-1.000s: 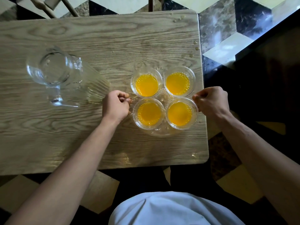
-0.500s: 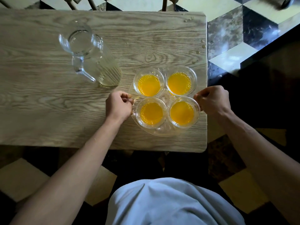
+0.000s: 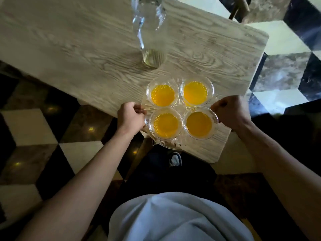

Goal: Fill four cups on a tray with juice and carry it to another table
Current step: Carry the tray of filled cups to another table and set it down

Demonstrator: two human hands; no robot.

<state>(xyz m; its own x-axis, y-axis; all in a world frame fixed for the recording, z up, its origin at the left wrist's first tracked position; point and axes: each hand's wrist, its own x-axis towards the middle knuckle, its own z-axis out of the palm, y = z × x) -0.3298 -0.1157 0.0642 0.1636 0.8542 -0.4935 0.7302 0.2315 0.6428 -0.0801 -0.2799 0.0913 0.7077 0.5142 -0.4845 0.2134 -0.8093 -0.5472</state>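
Observation:
A clear glass tray (image 3: 169,144) carries several clear cups of orange juice (image 3: 163,95), set two by two. My left hand (image 3: 130,117) grips the tray's left rim with curled fingers. At the right rim, my right hand (image 3: 229,112) grips the tray the same way. The tray is lifted and hangs over the near edge of the wooden table (image 3: 86,49), its front part above the floor.
An almost empty glass pitcher (image 3: 149,30) stands on the table just beyond the tray. The floor (image 3: 31,126) is a checker of dark and pale tiles. My shoe (image 3: 175,160) shows below the tray. A chair leg (image 3: 238,9) stands past the far corner.
The tray has come off the table and moved toward me, past the table's near edge. The view has turned, so the table now lies at an angle.

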